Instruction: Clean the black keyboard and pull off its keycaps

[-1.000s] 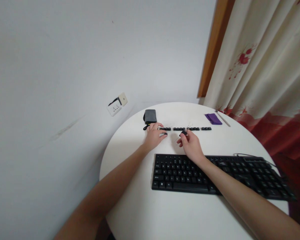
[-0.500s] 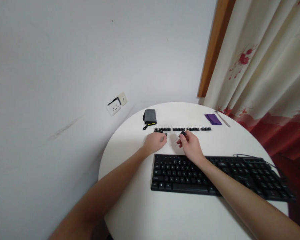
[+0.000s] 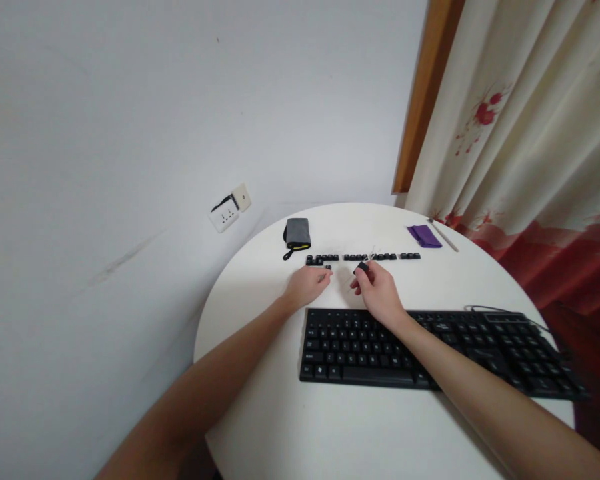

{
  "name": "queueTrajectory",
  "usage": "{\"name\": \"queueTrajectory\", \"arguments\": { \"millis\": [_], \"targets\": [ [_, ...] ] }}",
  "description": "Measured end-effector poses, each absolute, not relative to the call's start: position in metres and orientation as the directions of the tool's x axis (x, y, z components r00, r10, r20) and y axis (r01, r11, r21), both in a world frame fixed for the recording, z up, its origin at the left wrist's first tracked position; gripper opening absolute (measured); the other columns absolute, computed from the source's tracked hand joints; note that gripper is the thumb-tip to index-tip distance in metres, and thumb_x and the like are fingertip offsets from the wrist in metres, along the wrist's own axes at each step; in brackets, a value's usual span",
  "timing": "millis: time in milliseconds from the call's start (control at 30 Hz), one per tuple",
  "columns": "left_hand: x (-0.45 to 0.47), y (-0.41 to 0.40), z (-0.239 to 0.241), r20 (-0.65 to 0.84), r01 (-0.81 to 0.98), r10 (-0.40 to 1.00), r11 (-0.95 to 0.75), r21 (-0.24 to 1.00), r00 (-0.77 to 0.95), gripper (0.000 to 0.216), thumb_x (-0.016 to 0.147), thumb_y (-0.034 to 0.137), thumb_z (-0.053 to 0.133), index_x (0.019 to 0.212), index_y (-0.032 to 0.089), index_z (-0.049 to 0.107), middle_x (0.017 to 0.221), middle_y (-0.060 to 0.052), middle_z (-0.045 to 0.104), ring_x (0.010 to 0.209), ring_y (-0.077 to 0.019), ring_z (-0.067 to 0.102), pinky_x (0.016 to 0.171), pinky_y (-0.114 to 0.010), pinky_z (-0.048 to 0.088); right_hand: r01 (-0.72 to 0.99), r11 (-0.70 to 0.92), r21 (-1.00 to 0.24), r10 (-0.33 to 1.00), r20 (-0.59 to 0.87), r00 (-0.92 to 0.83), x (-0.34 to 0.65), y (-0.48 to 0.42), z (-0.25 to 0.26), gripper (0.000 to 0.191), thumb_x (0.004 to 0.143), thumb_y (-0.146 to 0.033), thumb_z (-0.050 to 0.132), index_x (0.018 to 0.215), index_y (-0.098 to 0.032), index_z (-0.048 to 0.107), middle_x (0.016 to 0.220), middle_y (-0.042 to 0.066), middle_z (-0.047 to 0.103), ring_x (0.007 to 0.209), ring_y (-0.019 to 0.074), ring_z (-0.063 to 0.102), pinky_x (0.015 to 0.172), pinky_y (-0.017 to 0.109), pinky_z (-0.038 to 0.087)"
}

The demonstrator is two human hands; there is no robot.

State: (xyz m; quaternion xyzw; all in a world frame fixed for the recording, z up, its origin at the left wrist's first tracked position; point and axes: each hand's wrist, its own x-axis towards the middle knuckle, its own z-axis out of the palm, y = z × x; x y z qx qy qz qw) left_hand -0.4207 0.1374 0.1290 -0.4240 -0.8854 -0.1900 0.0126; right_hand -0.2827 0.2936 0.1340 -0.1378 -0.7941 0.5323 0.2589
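Observation:
My left hand (image 3: pixel 306 287) is closed, its thumb and finger pinching a small black keycap (image 3: pixel 329 267) just in front of a row of loose keycaps (image 3: pixel 355 257). A couple more keycaps lie by its knuckles, under the row's left end. To the right, my right hand (image 3: pixel 381 293) is closed around a keycap puller (image 3: pixel 361 267) with a black handle and thin wires poking out on both sides. That hand hovers above the back edge of a black keyboard (image 3: pixel 380 377). Some of the keyboard's keys are hidden under my right forearm.
A grey pouch (image 3: pixel 299 232) with a black loop lies at the back left of the round white table (image 3: pixel 260 400). At the back right are a folded purple cloth (image 3: pixel 425 236) and a thin stick-like brush (image 3: pixel 445 237). The keyboard's cable (image 3: pixel 485 307) curves behind it.
The view has shifted slightly. My left fingertips have moved a little, so the keycap shows more clearly. My right hand still grips the puller in nearly the same place.

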Motion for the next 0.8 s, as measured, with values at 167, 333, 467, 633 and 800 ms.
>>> {"name": "queueTrajectory", "arguments": {
  "millis": [167,333,467,633,800],
  "targets": [
    [-0.4198,0.1364,0.1297,0.185,0.751,0.742,0.567,0.339,-0.644,0.032,0.093,0.032,0.049,0.108,0.025,0.077,0.09,-0.004,0.077,0.079,-0.0181,0.068,0.071,-0.026,0.046,-0.057,0.399,-0.915,0.496,0.267,-0.826,-0.2834,0.2937,0.1337,0.024,0.094,-0.04,0.048,0.077,-0.022,0.05,0.069,0.003,0.069,0.058,0.0171,0.064,0.06,0.03,0.049],
    [-0.4182,0.1365,0.1293,0.179,0.744,0.732,0.592,0.309,-0.658,0.033,0.093,0.032,0.049,0.108,0.025,0.078,0.084,-0.003,0.077,0.073,-0.0172,0.067,0.068,-0.025,0.044,-0.057,0.391,-0.919,0.493,0.262,-0.83,-0.2835,0.2936,0.1326,0.024,0.094,-0.04,0.048,0.077,-0.023,0.05,0.068,0.003,0.069,0.057,0.0173,0.064,0.06,0.03,0.049],
    [-0.4175,0.1383,0.1295,0.188,0.727,0.707,0.623,0.288,-0.681,0.033,0.094,0.032,0.049,0.108,0.027,0.077,0.086,-0.003,0.077,0.077,-0.0186,0.067,0.068,-0.025,0.044,-0.056,0.396,-0.917,0.485,0.26,-0.835,-0.284,0.294,0.131,0.023,0.093,-0.04,0.049,0.078,-0.023,0.051,0.069,0.003,0.069,0.06,0.0181,0.064,0.06,0.03,0.049],
    [-0.4162,0.1395,0.1324,0.167,0.69,0.674,0.668,0.279,-0.72,0.033,0.094,0.034,0.049,0.111,0.029,0.076,0.088,-0.003,0.077,0.08,-0.0198,0.067,0.068,-0.026,0.043,-0.05,0.404,-0.913,0.487,0.261,-0.833,-0.284,0.295,0.1304,0.023,0.093,-0.039,0.049,0.078,-0.022,0.051,0.069,0.003,0.069,0.06,0.0177,0.064,0.061,0.03,0.048],
    [-0.415,0.1401,0.1342,0.159,0.672,0.657,0.687,0.277,-0.737,0.033,0.095,0.034,0.048,0.114,0.03,0.075,0.089,-0.003,0.076,0.082,-0.0199,0.067,0.069,-0.026,0.043,-0.047,0.408,-0.912,0.485,0.261,-0.835,-0.2838,0.2948,0.1305,0.023,0.094,-0.039,0.049,0.078,-0.023,0.051,0.069,0.003,0.069,0.059,0.0173,0.064,0.061,0.03,0.048]
  ]
}}
